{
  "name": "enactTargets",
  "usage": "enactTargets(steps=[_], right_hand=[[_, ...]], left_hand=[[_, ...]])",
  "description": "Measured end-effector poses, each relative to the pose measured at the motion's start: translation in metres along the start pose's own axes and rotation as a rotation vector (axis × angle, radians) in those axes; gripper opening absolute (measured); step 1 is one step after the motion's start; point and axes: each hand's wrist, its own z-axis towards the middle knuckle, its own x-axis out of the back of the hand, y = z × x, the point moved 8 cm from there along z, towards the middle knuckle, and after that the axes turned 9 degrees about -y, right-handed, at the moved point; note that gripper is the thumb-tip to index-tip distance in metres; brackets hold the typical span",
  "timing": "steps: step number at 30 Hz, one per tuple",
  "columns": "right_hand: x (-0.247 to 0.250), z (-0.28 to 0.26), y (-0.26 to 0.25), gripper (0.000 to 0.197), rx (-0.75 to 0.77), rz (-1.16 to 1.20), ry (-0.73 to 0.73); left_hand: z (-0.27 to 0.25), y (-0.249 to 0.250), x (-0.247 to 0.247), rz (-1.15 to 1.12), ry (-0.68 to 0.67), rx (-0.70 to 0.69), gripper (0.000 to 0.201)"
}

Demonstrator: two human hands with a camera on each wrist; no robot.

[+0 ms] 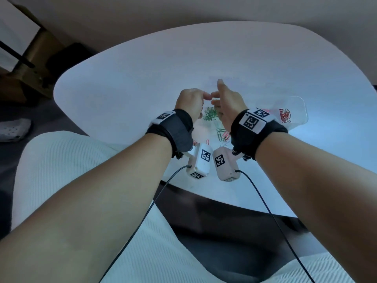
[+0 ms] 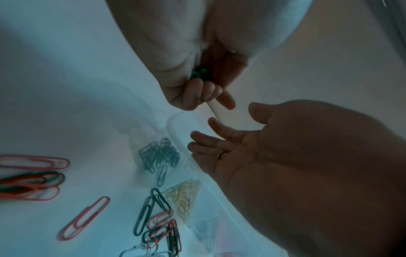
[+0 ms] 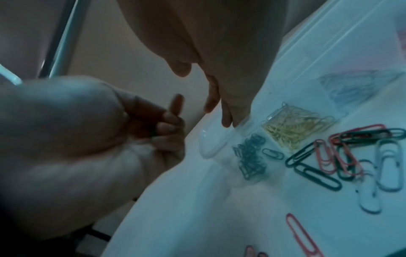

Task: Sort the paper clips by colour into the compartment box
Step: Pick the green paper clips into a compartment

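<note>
Here, both hands are held up over the white desk (image 1: 126, 82), close together above the clear compartment box (image 1: 299, 111). The left hand (image 1: 188, 103) is curled, and in the left wrist view green paper clips (image 2: 198, 73) are seen gripped inside its folded fingers (image 2: 204, 92), with one finger pointing out toward the other hand. The right hand (image 1: 228, 103) is held with its palm turned to the left hand, its fingers (image 2: 204, 139) spread and relaxed, nothing being held in them; a ring is seen on one finger.

In the box, a heap of green clips (image 3: 250, 156) is seen in one compartment, yellow clips (image 3: 292, 128) in the one beside it, and red clips (image 1: 284, 116) in a compartment at the right end. A pale, blurred heap lies in a further compartment; its colour cannot be told. Loose clips (image 3: 342, 154), red, green and white, lie tangled on the desk just beside the box, and a single red clip (image 2: 84, 218) lies apart from them.
</note>
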Motion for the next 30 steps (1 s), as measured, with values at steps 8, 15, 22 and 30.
enactTargets(steps=[8, 15, 22, 30], right_hand=[[0.041, -0.024, -0.007, 0.042, 0.115, 0.095, 0.078], [0.074, -0.056, -0.005, 0.02, 0.183, 0.007, 0.089], [0.079, -0.062, 0.037, 0.016, 0.109, -0.947, 0.027], [0.067, -0.043, 0.056, 0.028, 0.17, -1.061, 0.088]], left_hand=[[0.016, 0.008, -0.024, 0.15, -0.087, 0.059, 0.009], [0.001, 0.025, -0.035, 0.375, -0.216, -0.094, 0.03], [-0.035, 0.012, -0.054, 0.772, -0.266, -0.184, 0.016], [-0.04, -0.067, -0.085, 1.221, -0.542, -0.181, 0.029]])
